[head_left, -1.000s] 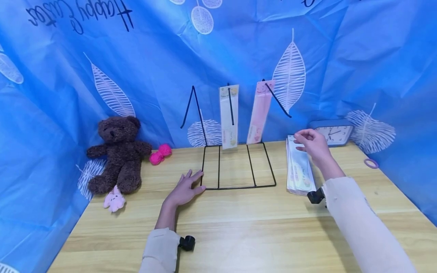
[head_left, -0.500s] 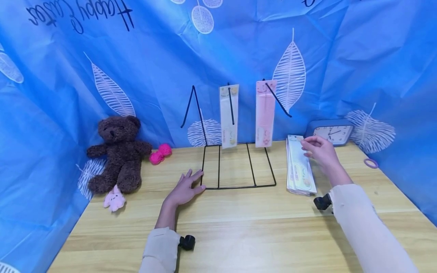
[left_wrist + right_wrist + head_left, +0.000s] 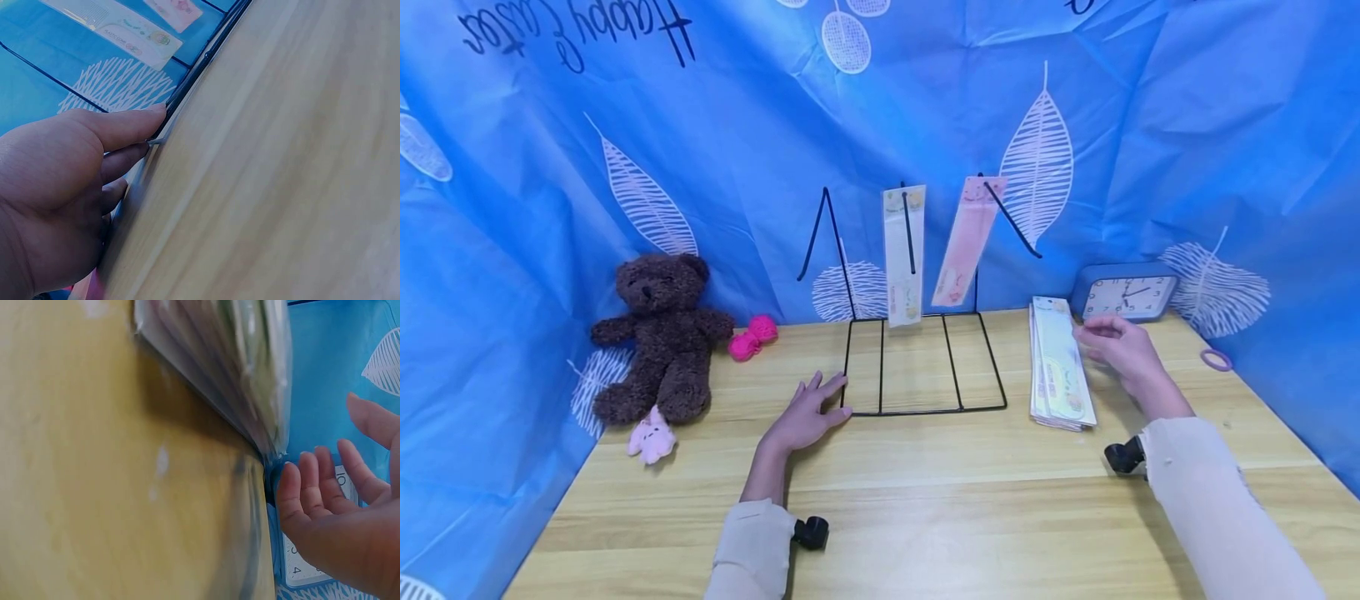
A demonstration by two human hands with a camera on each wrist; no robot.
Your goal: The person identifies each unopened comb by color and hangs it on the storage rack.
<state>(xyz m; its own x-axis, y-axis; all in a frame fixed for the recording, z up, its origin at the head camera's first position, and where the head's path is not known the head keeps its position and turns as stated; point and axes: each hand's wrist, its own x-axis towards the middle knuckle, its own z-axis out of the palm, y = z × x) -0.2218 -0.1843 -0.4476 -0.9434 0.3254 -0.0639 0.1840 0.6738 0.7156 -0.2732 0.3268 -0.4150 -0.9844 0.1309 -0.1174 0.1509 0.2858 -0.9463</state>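
My left hand (image 3: 805,421) rests by the left front corner of a black wire display rack (image 3: 917,413), fingers spread; in the left wrist view its thumb and fingertips touch the wire. A packaged pale comb (image 3: 894,283) hangs from the middle hook. A packaged pink comb (image 3: 964,250) hangs tilted on the right hook, its lower end to the left. The left hook bears nothing. My right hand (image 3: 1123,354) hovers just right of a stack of packaged combs (image 3: 1060,367). In the right wrist view its fingers are loosely bent with nothing between them, apart from the stack.
A blue clock (image 3: 1126,292) stands behind the right hand, and a purple ring (image 3: 1215,360) lies farther right. At left sit a brown teddy bear (image 3: 662,342), a small pink toy (image 3: 652,437) and a bright pink object (image 3: 752,338). Blue cloth (image 3: 737,125) hangs behind the table.
The pink comb swings on its hook, straight half a second ago and tilted now. My right hand has moved right and toward me, off the stack's top. My left hand stays put.
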